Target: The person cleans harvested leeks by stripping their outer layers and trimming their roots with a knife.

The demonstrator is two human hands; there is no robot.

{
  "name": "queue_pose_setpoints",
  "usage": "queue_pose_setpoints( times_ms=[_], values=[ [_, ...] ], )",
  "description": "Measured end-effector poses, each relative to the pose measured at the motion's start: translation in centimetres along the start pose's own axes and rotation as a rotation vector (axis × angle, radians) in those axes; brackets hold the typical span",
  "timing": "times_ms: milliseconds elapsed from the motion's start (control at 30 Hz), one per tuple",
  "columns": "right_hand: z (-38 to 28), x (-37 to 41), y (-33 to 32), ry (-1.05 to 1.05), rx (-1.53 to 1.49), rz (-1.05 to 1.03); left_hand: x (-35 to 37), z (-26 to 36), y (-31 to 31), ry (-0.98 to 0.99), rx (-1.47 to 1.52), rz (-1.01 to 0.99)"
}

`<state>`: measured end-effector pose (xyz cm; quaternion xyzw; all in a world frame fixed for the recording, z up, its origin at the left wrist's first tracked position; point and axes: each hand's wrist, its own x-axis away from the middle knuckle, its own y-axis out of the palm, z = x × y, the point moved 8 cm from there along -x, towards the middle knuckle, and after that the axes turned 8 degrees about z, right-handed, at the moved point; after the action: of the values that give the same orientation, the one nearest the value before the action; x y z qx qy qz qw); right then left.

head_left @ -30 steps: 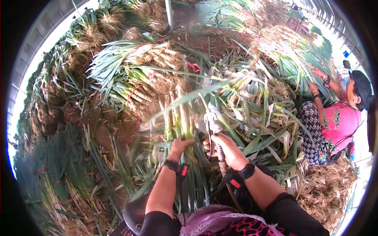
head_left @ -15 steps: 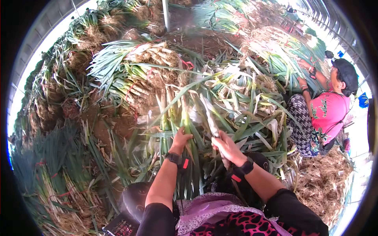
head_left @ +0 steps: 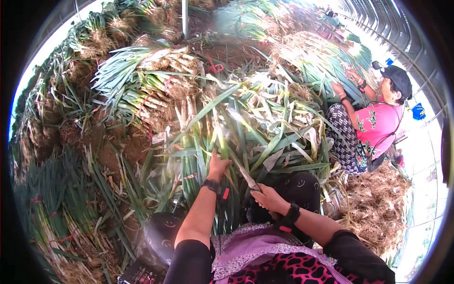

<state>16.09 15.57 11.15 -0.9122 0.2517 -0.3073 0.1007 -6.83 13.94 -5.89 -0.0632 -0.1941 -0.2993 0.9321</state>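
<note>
My left hand (head_left: 218, 168) is closed round the green part of some long green onions (head_left: 215, 128), whose pale lower ends point away from me. The thumb presses from the right side. In my right hand (head_left: 272, 198) is a slim pale wand (head_left: 246, 176), its far end slanting up and left toward those stalks. I cannot tell exactly what kind of tool it is. Loose leaves and peeled skins (head_left: 279, 113) lie heaped just beyond both hands. My right hand is in front of my dark-clad knee (head_left: 300, 189).
Tied bundles of green onions (head_left: 161, 71) lie beyond on the left, with more bundles (head_left: 61, 222) at lower left. A person in a pink top (head_left: 378, 123) crouches at the right, hands on other onions. A heap of brown roots (head_left: 378, 208) lies beside my right knee.
My right hand has drawn back toward my body with the wand, whose tip is now lower. My left hand stays on the onions. The whole view has shifted slightly.
</note>
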Motion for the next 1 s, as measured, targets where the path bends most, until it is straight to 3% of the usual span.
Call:
queue_pose_setpoints(
  times_ms=[167,367,467,667,767,900,1000],
  values=[
    [0.3,0.0,1.4,-0.002,0.016,-0.019,0.6,-1.2,0.0,0.092,-0.012,0.041],
    [0.0,-1.0,1.6,-0.026,-0.033,-0.004,2.4,-1.6,-0.2,0.052,-0.045,0.016],
    [1.0,-3.2,1.9,-0.106,0.037,0.009,1.9,-2.7,-0.4,0.115,-0.150,0.053],
    [-1.0,-7.2,1.9,-0.255,0.149,0.060,2.6,-2.3,-0.2,0.037,-0.109,-0.092],
    [-1.0,-10.5,1.7,-0.236,0.208,0.092,2.2,-3.1,-0.7,0.055,-0.183,-0.014],
    [-0.4,-15.0,2.0,-0.090,0.150,0.089,3.5,-2.3,-0.9,-0.011,-0.023,-0.027],
    [-1.5,-18.4,2.0,-0.163,0.236,0.142,4.0,-2.0,-0.8,-0.052,-0.002,-0.034]
  ],
)
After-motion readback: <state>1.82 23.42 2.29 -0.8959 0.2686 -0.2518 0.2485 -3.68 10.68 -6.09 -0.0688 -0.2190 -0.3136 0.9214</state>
